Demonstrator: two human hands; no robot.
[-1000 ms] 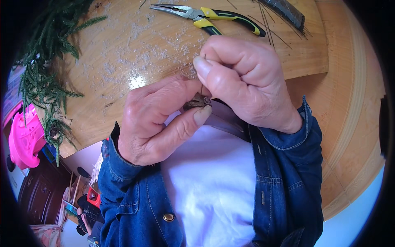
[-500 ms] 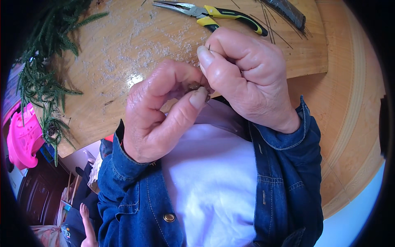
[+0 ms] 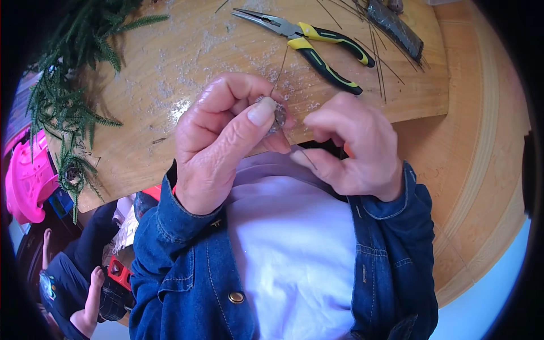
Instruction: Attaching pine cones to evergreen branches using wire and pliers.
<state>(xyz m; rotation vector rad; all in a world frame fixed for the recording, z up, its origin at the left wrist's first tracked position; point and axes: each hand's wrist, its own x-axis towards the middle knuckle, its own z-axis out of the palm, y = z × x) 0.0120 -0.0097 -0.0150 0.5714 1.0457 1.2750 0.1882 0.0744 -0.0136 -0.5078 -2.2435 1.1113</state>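
Note:
My left hand (image 3: 218,139) pinches a small round, brownish-grey piece (image 3: 279,119) with whitish frosted edges between thumb and fingers; it looks like a small pine cone, mostly covered by the thumb. A thin dark wire (image 3: 280,71) sticks up from it, and another length slants down toward my right thumb. My right hand (image 3: 360,147) is just to the right, with thumb and curled forefinger apart around a gap. The wire's lower end lies against or just in front of that thumb; no firm grip shows. Both hands are above the table's near edge.
Needle-nose pliers (image 3: 317,42) with yellow and black handles lie beyond my hands on the wooden table (image 3: 141,107). Several loose wires (image 3: 377,62) and a dark packet (image 3: 396,31) are at the far right. White grains are scattered about. Green artificial branches (image 3: 73,107) cover the left edge.
My right hand has moved down and rightward, and its closed fingers have parted. The left hand has turned, showing more of the round piece and the wire. The view has shifted slightly.

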